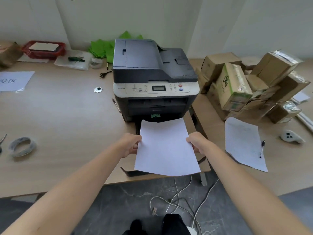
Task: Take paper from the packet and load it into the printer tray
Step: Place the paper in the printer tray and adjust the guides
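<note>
While held level for sliding in, white paper stack [166, 148] just before printer [155, 78], above its pulled-out tray [129, 172], left hand [130, 145] and right hand [197, 143] clamped on side edges.

Both arms reach forward, left hand [130, 145] and right hand [196, 142] pinching inward, thumbs on top.
</note>
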Action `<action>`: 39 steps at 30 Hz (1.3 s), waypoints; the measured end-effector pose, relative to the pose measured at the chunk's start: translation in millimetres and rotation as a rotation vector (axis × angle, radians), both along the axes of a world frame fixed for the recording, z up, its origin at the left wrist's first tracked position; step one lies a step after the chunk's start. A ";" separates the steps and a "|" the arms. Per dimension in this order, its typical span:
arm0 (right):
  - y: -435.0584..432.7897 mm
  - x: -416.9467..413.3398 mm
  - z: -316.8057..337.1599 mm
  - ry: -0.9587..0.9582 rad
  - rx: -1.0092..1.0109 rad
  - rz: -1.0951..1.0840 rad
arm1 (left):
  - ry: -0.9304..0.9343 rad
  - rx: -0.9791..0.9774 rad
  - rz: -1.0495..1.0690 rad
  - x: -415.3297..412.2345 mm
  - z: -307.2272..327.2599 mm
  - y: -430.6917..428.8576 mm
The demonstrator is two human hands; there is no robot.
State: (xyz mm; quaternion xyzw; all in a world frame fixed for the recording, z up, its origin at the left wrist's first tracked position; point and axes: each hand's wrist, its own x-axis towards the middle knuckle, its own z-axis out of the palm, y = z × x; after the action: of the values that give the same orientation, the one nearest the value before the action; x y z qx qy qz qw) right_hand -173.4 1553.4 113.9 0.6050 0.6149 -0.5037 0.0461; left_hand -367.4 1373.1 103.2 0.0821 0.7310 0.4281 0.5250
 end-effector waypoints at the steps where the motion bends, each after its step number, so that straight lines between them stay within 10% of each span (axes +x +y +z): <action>1: 2.0 -1.0 -5.4 -0.020 -0.002 0.002 | -0.008 -0.011 0.003 1.2 -5.5 1.2; 24: 92.1 -74.6 -97.8 0.162 -0.019 0.014 | 0.059 -0.121 0.266 -39.5 -89.5 89.3; 39: 88.9 -76.5 -130.9 0.106 0.246 0.214 | 0.709 -0.207 0.071 -17.5 -116.8 95.9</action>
State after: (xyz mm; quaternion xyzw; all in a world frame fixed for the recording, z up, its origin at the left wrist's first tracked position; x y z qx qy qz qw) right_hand -250.0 1642.3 -16.9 0.5100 0.7342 -0.4481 -0.0074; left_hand -384.9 1468.9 -13.5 0.1462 0.9093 0.3148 0.2296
